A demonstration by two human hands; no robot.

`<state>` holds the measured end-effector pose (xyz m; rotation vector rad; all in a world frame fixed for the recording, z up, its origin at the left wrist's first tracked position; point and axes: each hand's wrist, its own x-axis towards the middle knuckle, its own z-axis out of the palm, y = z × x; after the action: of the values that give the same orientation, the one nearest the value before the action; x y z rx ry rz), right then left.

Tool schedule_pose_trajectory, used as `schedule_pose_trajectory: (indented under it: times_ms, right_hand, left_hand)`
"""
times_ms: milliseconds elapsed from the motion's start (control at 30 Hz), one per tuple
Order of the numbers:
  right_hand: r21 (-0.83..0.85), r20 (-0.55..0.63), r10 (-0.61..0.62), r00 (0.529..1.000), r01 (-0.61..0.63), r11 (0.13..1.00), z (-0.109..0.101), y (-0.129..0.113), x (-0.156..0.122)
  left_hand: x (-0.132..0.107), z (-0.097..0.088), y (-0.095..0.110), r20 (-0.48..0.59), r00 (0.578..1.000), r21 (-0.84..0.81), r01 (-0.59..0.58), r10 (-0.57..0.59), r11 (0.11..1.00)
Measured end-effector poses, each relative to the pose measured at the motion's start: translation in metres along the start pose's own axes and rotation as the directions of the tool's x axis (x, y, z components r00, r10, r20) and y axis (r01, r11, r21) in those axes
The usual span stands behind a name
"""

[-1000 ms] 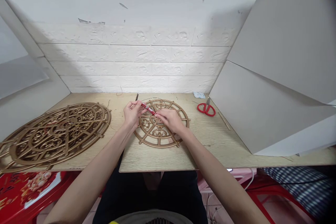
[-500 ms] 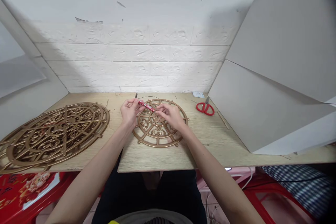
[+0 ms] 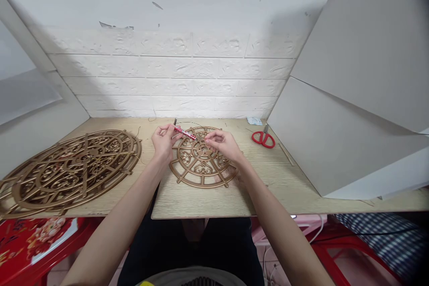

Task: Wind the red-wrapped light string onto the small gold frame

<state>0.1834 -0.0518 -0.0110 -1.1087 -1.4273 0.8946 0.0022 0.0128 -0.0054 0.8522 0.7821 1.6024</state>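
Observation:
My left hand (image 3: 163,142) is closed on a slim red patterned tube (image 3: 185,132), pen-like, gripping it near its left end. The tube tilts down to the right above a round gold lattice panel (image 3: 203,185) lying on the table. A thin dark strand (image 3: 189,122) arcs behind the tube toward the right. My right hand (image 3: 224,144) hovers over the panel's right side, thumb and finger pinched just off the tube's right tip. Whatever sits in that pinch is too small to make out.
Several similar gold panels (image 3: 72,183) lie piled at the left. Red-handled scissors (image 3: 263,139), a small pale packet (image 3: 254,121) and a thin stick (image 3: 286,155) lie on the right. White boards (image 3: 355,138) stand at the sides, with a white brick-pattern wall (image 3: 170,67) behind.
My right hand has drawn away from the tube's tip, slightly to the right, leaving a gap. My left hand keeps its hold on the tube. The view has shifted a little.

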Motion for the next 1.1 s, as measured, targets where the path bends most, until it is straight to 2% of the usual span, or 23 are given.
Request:
schedule_pose_trajectory:
  times_ms: [300, 500, 733, 967, 1100]
  right_hand:
    - [0.003, -0.079, 0.073, 0.994, -0.073, 0.997, -0.011, 0.006, 0.003]
    - [-0.064, 0.015, -0.014, 1.000, 0.015, 0.998, -0.006, 0.002, 0.000]
    - [-0.048, 0.088, 0.004, 0.996, 0.000, 0.999, 0.003, -0.001, -0.003]
    - [-0.165, 0.072, -0.092, 0.993, 0.102, 0.981, 0.007, 0.014, -0.001]
    - [-0.208, 0.043, -0.082, 0.996, 0.089, 0.974, 0.006, 0.015, 0.000]
  left_hand:
    - [-0.001, 0.000, 0.003, -0.003, 1.000, -0.005, 0.005, -0.005, 1.000]
    - [0.000, 0.000, 0.000, 0.013, 1.000, -0.003, 0.020, -0.020, 1.000]
    - [-0.003, 0.002, -0.003, 0.053, 0.997, 0.020, 0.055, -0.056, 0.998]
    - [-0.005, 0.003, -0.004, 0.102, 0.993, 0.032, 0.050, -0.053, 0.998]
    - [-0.005, 0.003, -0.005, 0.093, 0.993, 0.037, 0.072, -0.075, 0.997]
